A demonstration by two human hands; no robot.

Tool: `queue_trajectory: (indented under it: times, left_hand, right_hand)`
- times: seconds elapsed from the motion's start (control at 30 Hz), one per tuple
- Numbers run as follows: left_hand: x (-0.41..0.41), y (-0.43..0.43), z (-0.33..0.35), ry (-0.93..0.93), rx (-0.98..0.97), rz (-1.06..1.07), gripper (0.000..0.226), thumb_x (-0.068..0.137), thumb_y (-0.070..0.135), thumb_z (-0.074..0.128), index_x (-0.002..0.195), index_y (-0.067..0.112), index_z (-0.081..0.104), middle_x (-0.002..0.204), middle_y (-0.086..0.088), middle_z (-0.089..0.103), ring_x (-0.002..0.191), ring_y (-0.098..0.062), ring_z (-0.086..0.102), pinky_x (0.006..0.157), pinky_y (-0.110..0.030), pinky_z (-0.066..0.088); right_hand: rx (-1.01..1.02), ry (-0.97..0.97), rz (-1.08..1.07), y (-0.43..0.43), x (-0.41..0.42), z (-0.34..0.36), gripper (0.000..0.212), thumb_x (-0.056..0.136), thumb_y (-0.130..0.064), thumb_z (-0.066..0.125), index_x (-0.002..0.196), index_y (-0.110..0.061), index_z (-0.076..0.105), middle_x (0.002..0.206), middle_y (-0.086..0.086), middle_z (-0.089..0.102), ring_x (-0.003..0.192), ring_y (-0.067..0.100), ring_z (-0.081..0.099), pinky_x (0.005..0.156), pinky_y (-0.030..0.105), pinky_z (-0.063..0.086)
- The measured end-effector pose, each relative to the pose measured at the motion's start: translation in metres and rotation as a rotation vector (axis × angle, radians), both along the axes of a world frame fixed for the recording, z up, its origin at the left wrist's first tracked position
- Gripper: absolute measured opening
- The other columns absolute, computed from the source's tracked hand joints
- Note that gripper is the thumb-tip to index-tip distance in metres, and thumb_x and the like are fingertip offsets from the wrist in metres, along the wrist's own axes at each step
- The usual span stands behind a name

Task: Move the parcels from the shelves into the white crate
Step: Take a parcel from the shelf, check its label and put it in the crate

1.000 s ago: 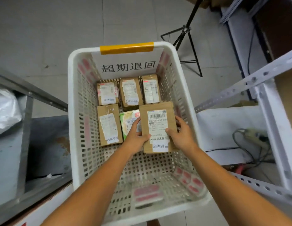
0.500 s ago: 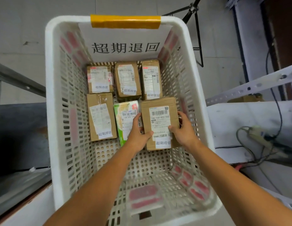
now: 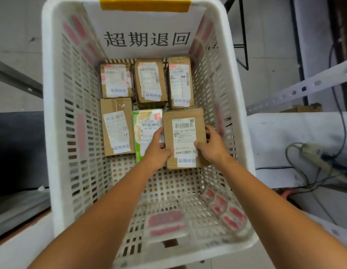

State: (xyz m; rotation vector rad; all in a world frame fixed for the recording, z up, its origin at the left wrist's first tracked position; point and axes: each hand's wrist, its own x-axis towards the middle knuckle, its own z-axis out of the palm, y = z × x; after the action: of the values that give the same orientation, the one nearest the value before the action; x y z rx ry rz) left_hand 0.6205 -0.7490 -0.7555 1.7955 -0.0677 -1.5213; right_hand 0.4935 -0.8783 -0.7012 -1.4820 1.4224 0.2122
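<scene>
Head view looks down into the white crate (image 3: 49, 133), and both forearms reach inside it; the left hand (image 3: 157, 152) and the right hand (image 3: 213, 148) hold one brown cardboard parcel (image 3: 185, 113) between them, low in the crate by its right wall; the left hand grips the parcel's left edge with the thumb on top and the fingers curled down the side; the right hand grips the right edge, its thumb lying across the white shipping label (image 3: 184, 136) and its fingers wrapped round the side; whether the parcel's underside already rests on the crate floor cannot be told; just to its left in the crate lies a green-and-white parcel (image 3: 144, 121), partly covered by the left hand, and left of that a brown parcel (image 3: 116, 127) lies flat near the crate's left wall; against the crate's far wall three more brown parcels sit side by side, one at the left (image 3: 116, 80), one in the middle (image 3: 150, 82), one at the right (image 3: 180, 82); a paper sign (image 3: 147, 38) with black characters hangs inside the far wall under a strip of yellow tape (image 3: 145, 3) on the rim; outside the crate's right wall run a perforated metal shelf rail (image 3: 297, 90) and some loose cables (image 3: 297, 167).
</scene>
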Motion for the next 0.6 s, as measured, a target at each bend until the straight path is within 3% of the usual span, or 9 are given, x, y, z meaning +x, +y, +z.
queue_trajectory:
  times: [0.1,0.23,0.3,0.4,0.5,0.6]
  left_hand:
    - [0.001,0.002,0.006,0.008,0.008,0.005,0.075,0.094,-0.002,0.059,0.151,0.035,0.028,0.121,-0.013,0.065,0.107,-0.027,0.065,0.086,-0.045,0.057]
    - [0.005,0.000,0.025,-0.138,0.039,-0.181,0.059,0.096,0.008,0.059,0.147,0.030,0.038,0.122,-0.008,0.059,0.091,-0.020,0.059,0.076,-0.037,0.055]
    - [0.010,-0.001,0.040,-0.242,0.035,-0.302,0.056,0.098,0.013,0.058,0.148,0.027,0.037,0.125,-0.009,0.056,0.084,-0.018,0.055,0.061,-0.026,0.047]
    - [0.025,0.001,0.070,-0.364,0.026,-0.410,0.049,0.099,0.021,0.056,0.146,0.026,0.041,0.130,-0.009,0.054,0.086,-0.021,0.055,0.057,-0.022,0.041]
    - [0.045,0.007,0.106,-0.477,0.032,-0.534,0.047,0.100,0.028,0.053,0.145,0.028,0.041,0.137,-0.009,0.053,0.097,-0.026,0.059,0.065,-0.024,0.045]
    - [0.064,0.014,0.146,-0.593,0.053,-0.698,0.048,0.100,0.032,0.051,0.146,0.028,0.039,0.141,-0.009,0.052,0.119,-0.030,0.055,0.090,-0.034,0.048]
  right_hand:
    - [-0.019,0.019,0.027,0.004,-0.001,0.003,0.067,0.092,0.001,0.060,0.150,-0.018,0.034,0.142,0.005,0.054,0.130,0.025,0.051,0.107,0.040,0.044]
    - [-0.036,0.033,0.063,0.006,-0.004,0.017,0.065,0.095,-0.004,0.059,0.152,-0.017,0.031,0.142,0.008,0.054,0.125,0.025,0.056,0.103,0.045,0.049]
    - [-0.029,0.048,0.093,0.008,-0.005,0.032,0.060,0.096,-0.010,0.057,0.151,-0.017,0.034,0.140,0.008,0.056,0.119,0.024,0.060,0.099,0.044,0.052]
    - [-0.049,0.095,0.158,0.013,-0.004,0.070,0.052,0.098,-0.015,0.055,0.147,-0.013,0.039,0.136,0.008,0.058,0.113,0.023,0.060,0.096,0.037,0.051]
    - [-0.088,0.154,0.229,0.016,-0.002,0.106,0.047,0.099,-0.017,0.055,0.144,-0.011,0.044,0.136,0.011,0.058,0.120,0.027,0.057,0.087,0.026,0.044]
    - [-0.145,0.190,0.296,0.021,0.003,0.146,0.045,0.098,-0.025,0.057,0.141,-0.012,0.048,0.136,0.011,0.058,0.123,0.029,0.056,0.093,0.032,0.044]
